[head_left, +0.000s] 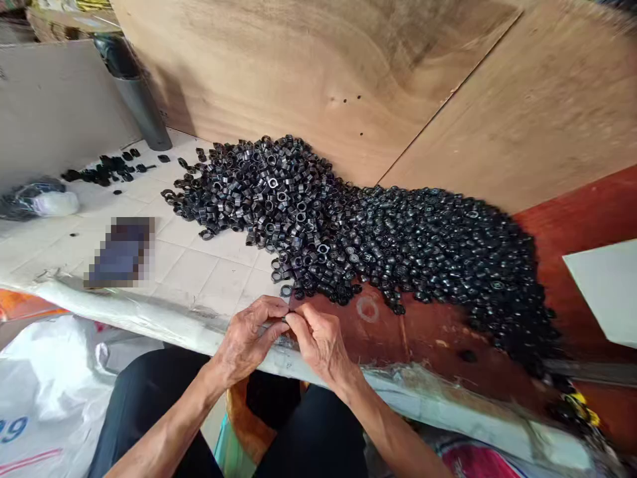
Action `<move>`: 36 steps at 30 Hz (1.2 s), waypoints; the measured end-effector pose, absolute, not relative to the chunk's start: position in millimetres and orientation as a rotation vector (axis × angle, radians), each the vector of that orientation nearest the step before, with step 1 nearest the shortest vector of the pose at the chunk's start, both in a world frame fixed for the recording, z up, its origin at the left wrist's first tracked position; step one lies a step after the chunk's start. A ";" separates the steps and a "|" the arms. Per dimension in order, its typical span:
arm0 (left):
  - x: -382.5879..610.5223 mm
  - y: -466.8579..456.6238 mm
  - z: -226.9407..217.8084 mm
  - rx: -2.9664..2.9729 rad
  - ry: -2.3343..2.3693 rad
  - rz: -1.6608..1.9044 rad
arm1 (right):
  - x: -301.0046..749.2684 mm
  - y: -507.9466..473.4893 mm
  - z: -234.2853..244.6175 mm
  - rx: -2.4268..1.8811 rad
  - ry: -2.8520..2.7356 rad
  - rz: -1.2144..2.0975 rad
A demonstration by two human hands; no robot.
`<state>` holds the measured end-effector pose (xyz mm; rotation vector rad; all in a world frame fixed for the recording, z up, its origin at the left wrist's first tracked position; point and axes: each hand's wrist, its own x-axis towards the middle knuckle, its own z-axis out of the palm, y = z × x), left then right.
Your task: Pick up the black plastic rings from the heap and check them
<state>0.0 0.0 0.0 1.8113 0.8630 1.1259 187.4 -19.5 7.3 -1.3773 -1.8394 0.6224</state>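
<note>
View: head, we look down at our hands at the table edge.
Left hand [246, 338]: curled, gripping a small black ring [285, 319], mostly hidden by the fingers.
Right hand [321, 345]: curled, pinching the same ring from the other side.
Pile: black rings [348, 226] heaped just beyond our hands, across white tiles [213, 282] and a red board [438, 338].
Behind: plywood sheets [318, 73], a gray flask [142, 113].
</note>
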 end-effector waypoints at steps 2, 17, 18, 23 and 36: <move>-0.6 0.9 -2.5 1.808 0.840 1.118 | 184.1 -15.5 6.0 -1.461 -1.825 0.628; 1.6 -0.9 -5.9 1.554 0.887 1.180 | 189.6 -29.6 15.4 -1.373 -1.639 0.804; 1.2 -1.0 -5.8 1.554 0.892 1.174 | 189.6 -29.3 16.1 -1.359 -1.631 0.816; 0.0 -1.0 -5.9 1.542 0.918 1.158 | 192.1 -26.7 16.7 -1.377 -1.624 0.823; 0.8 -0.6 -7.7 1.480 0.896 1.092 | 189.2 -26.8 14.2 -1.389 -1.513 0.891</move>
